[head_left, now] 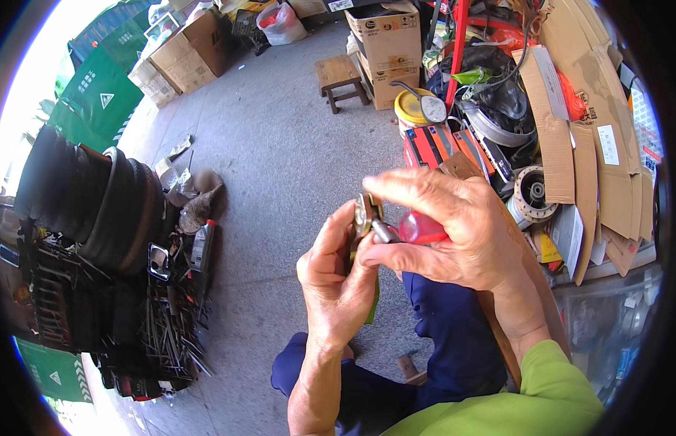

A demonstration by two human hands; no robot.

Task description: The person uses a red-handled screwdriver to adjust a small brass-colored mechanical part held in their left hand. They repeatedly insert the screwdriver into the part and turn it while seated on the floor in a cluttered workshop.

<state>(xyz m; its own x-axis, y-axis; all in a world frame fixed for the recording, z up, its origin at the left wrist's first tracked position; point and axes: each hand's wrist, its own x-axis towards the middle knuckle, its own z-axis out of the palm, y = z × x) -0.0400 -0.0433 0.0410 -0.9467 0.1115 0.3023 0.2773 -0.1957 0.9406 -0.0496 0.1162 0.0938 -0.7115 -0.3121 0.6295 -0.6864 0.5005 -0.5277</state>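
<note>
My left hand grips a small brass-coloured metal part upright in front of me, fingers curled round its left side; something green shows below it, too hidden to name. My right hand pinches around a tool with a translucent red handle and a short metal shaft, which meets or overlaps the metal part. The right index finger reaches over the top of the part, and the thumb lies along the shaft. Where exactly the shaft ends is hidden.
On the left stand stacked tyres and a pile of tools. A wooden stool and cardboard boxes are farther back. At right are flattened cardboard, a yellow bucket, red-and-black boxes and a wooden edge beside my legs.
</note>
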